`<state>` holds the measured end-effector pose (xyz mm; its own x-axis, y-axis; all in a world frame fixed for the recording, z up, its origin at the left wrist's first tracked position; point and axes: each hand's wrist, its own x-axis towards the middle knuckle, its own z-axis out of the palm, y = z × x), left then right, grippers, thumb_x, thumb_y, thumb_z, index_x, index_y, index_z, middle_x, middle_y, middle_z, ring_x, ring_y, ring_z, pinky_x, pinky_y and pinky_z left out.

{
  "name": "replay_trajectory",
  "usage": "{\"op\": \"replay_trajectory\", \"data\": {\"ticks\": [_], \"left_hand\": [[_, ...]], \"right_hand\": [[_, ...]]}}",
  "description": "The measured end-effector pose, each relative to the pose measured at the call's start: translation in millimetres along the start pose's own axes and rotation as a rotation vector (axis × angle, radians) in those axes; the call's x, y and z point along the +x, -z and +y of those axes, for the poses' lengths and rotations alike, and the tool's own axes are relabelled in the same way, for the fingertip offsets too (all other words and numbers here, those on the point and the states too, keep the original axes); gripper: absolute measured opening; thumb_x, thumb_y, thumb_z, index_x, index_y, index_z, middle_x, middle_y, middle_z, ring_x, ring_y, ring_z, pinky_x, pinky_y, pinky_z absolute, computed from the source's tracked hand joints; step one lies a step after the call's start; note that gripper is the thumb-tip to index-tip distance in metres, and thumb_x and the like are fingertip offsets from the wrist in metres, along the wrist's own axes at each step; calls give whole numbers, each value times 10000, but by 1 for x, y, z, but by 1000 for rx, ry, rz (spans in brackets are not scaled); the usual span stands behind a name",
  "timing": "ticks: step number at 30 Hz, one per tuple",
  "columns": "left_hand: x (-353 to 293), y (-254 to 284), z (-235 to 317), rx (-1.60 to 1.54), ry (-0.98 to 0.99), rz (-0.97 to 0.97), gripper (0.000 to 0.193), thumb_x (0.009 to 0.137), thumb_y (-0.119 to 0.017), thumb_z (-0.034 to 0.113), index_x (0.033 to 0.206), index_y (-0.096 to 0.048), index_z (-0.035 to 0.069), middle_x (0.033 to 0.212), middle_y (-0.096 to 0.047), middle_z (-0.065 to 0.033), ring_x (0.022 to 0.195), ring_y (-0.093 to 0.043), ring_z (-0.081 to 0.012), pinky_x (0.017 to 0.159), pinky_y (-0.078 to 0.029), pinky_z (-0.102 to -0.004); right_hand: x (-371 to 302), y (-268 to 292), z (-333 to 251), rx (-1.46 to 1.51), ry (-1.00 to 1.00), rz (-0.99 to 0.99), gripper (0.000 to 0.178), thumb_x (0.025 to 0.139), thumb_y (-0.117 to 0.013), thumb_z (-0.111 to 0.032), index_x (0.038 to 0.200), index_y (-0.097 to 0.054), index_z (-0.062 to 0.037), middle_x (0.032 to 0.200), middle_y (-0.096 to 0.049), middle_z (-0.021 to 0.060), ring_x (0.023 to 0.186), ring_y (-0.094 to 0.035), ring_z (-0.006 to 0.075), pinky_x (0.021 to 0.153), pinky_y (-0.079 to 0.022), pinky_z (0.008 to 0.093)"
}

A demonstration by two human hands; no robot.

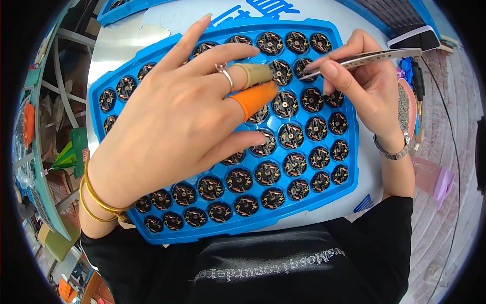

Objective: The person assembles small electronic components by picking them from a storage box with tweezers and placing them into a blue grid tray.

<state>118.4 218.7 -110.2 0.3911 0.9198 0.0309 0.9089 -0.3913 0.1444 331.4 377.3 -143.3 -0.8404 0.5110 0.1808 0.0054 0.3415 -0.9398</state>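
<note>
A blue plastic tray [349, 187] holds rows of round black parts [291, 136], each carrying small red and yellow components and fine wires. Over the tray's left and middle spreads my left hand [172, 114], palm down with fingers stretched. A tan finger cot [257, 74] and an orange finger cot [256, 98] cover two of its fingers, their tips beside a round part [280, 73] in an upper row. My right hand [367, 86] pinches metal tweezers [377, 58]. The tweezers' tips point left, close to the round parts near that same row.
Part of another blue tray [129, 11] shows at the top left. At the upper right are a blue ridged container [387, 17] and a phone-like white-and-black device [416, 41]. A pink bowl of grains [406, 104], a purple container [438, 180] and a black cable [452, 121] lie right.
</note>
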Motion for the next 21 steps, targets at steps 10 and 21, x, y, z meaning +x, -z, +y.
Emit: {"op": "replay_trajectory", "data": {"ticks": [10,21], "left_hand": [[5,5,-17,70,23,69,405,778,-700,347,1097,-679,99,1230,-608,-45,1281,-466,-253,1152,-217,-526],[21,0,-34,101,-9,123,477,782,-693,403,1107,-671,54,1286,-578,-46,1327,-418,-247,1160,-173,-541]], "right_hand": [[-6,3,5,-37,-73,16,164,907,-642,-101,889,-501,-18,791,-653,85,656,-616,69,594,-501,183],[29,-3,12,-69,-53,-11,160,922,-625,-96,914,-483,-23,879,-676,127,664,-589,60,600,-481,189]]}}
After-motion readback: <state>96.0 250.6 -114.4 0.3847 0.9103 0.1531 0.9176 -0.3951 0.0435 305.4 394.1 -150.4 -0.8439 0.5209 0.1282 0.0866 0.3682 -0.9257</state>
